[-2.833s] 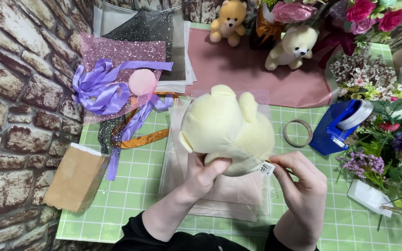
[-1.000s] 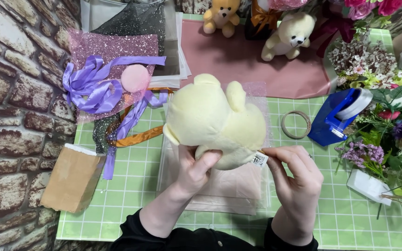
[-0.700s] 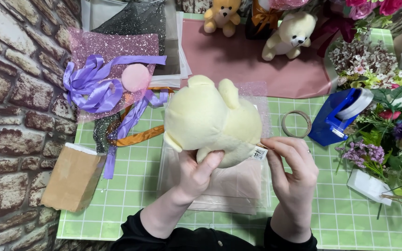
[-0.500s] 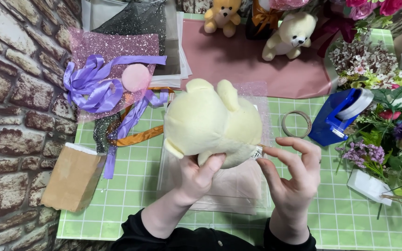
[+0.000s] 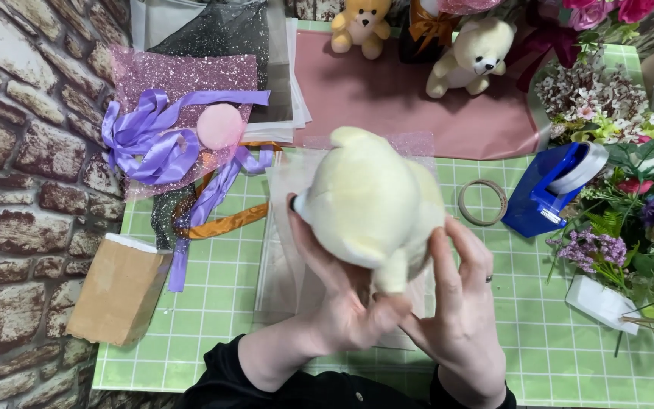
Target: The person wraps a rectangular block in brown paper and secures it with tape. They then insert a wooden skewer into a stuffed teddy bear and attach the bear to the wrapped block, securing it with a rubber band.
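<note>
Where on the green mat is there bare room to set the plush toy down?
Bare green mat lies between the brown paper bag and the clear sheet, and along the near edge right of the right hand. The flowers and purple ribbon sides are crowded.

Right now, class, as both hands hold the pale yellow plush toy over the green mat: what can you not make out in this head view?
- Pale yellow plush toy: its face, turned away.
- Left hand: palm and fingertips, hidden behind the toy.
- Right hand: its palm faces away.
- Clear sheet: its middle, covered by toy and hands.
- Flowers: cut off by the right edge.
- Brown plush bear: head cropped at the top edge.
</note>
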